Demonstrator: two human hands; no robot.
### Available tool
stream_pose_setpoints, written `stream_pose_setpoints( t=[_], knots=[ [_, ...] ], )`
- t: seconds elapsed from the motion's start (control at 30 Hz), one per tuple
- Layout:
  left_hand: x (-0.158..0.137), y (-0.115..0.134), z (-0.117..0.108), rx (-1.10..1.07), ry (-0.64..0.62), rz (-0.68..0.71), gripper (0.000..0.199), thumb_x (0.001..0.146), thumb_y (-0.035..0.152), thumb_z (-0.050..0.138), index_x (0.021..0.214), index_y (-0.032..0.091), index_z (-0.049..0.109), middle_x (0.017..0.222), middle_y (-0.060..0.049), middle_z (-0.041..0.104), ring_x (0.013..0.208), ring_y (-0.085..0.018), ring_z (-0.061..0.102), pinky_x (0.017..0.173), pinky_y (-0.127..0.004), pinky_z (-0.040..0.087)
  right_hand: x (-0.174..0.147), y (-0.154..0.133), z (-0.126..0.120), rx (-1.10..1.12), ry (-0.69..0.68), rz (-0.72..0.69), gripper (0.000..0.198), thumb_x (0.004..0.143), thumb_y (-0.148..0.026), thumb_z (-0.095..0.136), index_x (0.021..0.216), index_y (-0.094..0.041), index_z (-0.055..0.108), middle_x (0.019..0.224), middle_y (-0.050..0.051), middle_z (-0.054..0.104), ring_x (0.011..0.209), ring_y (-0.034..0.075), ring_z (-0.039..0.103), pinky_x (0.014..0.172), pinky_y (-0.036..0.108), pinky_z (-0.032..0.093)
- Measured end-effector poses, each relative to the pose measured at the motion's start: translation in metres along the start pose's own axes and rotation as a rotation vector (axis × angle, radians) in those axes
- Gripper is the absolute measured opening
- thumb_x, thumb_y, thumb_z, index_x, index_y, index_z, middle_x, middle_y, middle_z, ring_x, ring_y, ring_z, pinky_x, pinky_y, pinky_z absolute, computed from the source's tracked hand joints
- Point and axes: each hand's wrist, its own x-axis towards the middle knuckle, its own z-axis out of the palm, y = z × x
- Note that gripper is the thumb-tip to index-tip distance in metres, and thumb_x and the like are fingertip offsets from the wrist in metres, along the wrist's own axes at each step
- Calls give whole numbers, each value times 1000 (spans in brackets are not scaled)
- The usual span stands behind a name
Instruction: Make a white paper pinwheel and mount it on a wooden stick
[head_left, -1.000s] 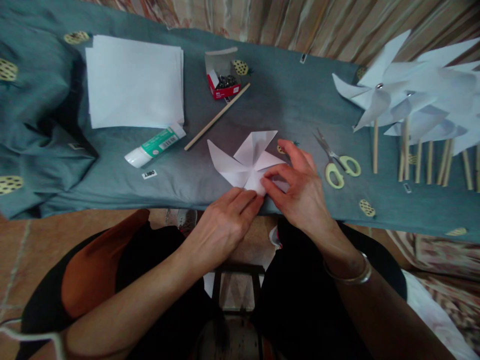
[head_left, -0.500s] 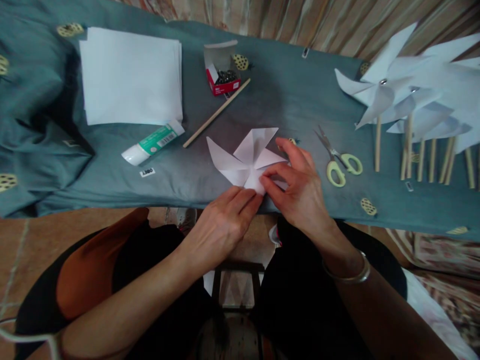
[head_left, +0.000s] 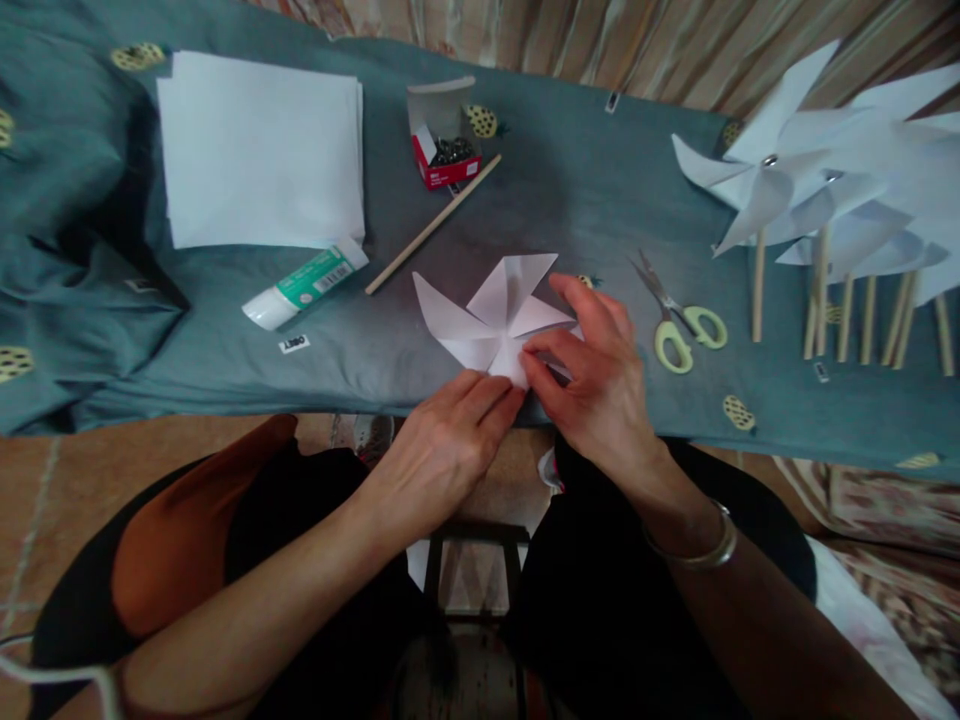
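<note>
A white paper pinwheel (head_left: pixel 495 325) with folded blades lies near the table's front edge, no stick on it. My left hand (head_left: pixel 457 425) grips its near edge, fingers pressed together on the paper. Thumb and index finger of my right hand (head_left: pixel 592 375) pinch the same near blade from the right; the other fingers are raised. Behind the pinwheel a wooden stick (head_left: pixel 435 225) lies slanted. A small red and white box (head_left: pixel 454 172) of metal pins stands open at that stick's far end. Right of my hand are scissors (head_left: pixel 679 325) with pale green handles.
A stack of white paper (head_left: pixel 262 150) lies at the back left, with a green and white glue tube (head_left: pixel 306 285) touching its near edge. Several pinwheels on sticks (head_left: pixel 817 190) are piled at the right. The table's cloth (head_left: pixel 615 190) is grey-green and rumpled at left.
Almost nothing differs. Both hands stay on the pinwheel's near blade, and the view has shifted very slightly.
</note>
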Motion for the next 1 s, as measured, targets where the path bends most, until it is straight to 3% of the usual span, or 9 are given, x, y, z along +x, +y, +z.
stream_pose_setpoints(
  t=[0.27, 0.6, 1.0],
  knots=[
    [-1, 1, 0, -6, 3, -2, 28, 96, 15, 41, 117, 4, 57, 109, -15, 65, 99, -23, 60, 83, -36, 58, -3, -3, 4, 21, -31, -51, 26, 90, -15, 47, 99, -26, 69, 148, 2, 43, 135, 31, 39, 108, 55, 36],
    [0, 0, 0, -3, -24, -18, 28, 97, 16, 40, 117, 7, 57, 109, -14, 65, 102, -22, 59, 84, -37, 58, -2, -2, 7, 13, -47, -39, 23, 90, -17, 48, 99, -23, 69, 147, 5, 44, 133, 32, 39, 108, 52, 37],
    [-1, 1, 0, -6, -18, -14, 28, 96, 16, 40, 116, 6, 58, 108, -14, 65, 99, -22, 59, 82, -36, 58, -3, -2, 13, -48, -51, -78, 23, 92, -19, 48, 105, -29, 64, 149, 2, 45, 138, 30, 36, 109, 55, 34]
  ],
)
